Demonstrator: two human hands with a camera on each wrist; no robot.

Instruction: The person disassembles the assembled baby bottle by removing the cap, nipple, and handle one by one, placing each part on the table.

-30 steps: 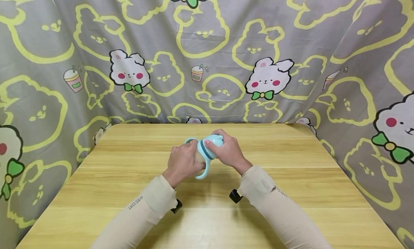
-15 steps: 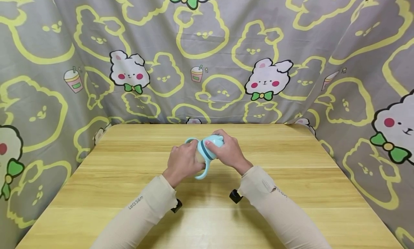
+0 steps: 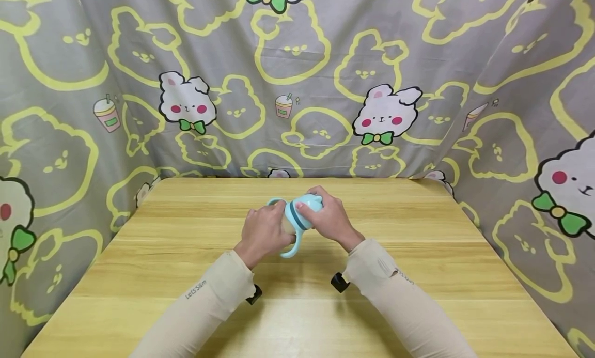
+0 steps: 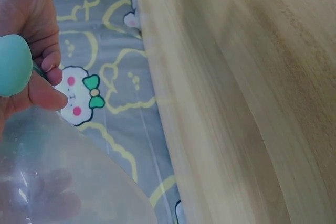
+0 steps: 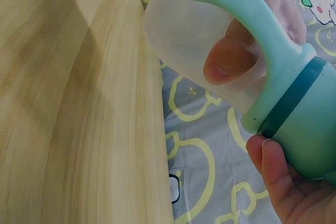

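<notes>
A light blue baby cup (image 3: 299, 217) with a dark teal ring, loop handles and a translucent cap is held on its side just above the wooden table (image 3: 297, 316). My left hand (image 3: 264, 233) grips the translucent cap end. My right hand (image 3: 329, 218) grips the blue body. In the right wrist view the translucent cap (image 5: 184, 38) and a blue handle (image 5: 247, 9) fill the frame, with a left-hand finger (image 5: 226, 59) behind the handle and my right thumb (image 5: 275, 166) on the body. The left wrist view shows the cap (image 4: 63, 182) close up, with fingers curled beside a blue part (image 4: 11, 65).
A grey cloth (image 3: 297, 79) printed with yellow outlines and white rabbits hangs behind and on both sides of the table. Small black camera mounts (image 3: 254, 295) sit under both beige sleeves. Bare tabletop (image 3: 139, 254) lies all around the hands.
</notes>
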